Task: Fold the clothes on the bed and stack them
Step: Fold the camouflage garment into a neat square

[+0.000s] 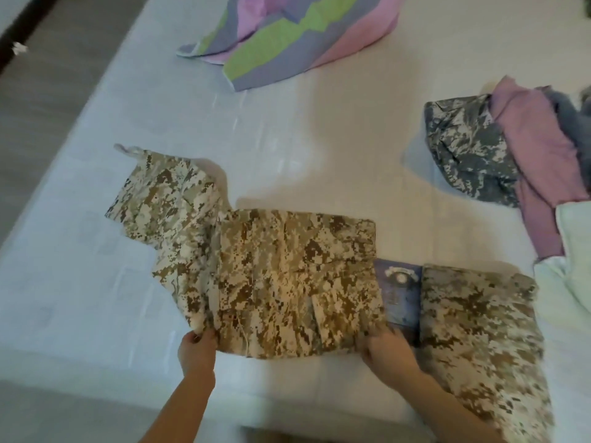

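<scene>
A tan camouflage garment (287, 276) lies partly folded on the white bed (96, 187), with one leg or sleeve trailing to the upper left. My left hand (196, 350) pinches its near left corner. My right hand (387, 350) grips its near right corner. To the right lies a folded tan camouflage piece (479, 330) on top of a blue garment (399, 292). A loose heap at the far right holds a grey camouflage garment (470, 148), a mauve one (543, 155) and a white one (572, 266).
A pillow or sheet striped in pink, green and grey (287, 36) sits at the head of the bed. The bed's left edge drops to a brown floor (48, 75). The near edge of the bed runs just under my forearms.
</scene>
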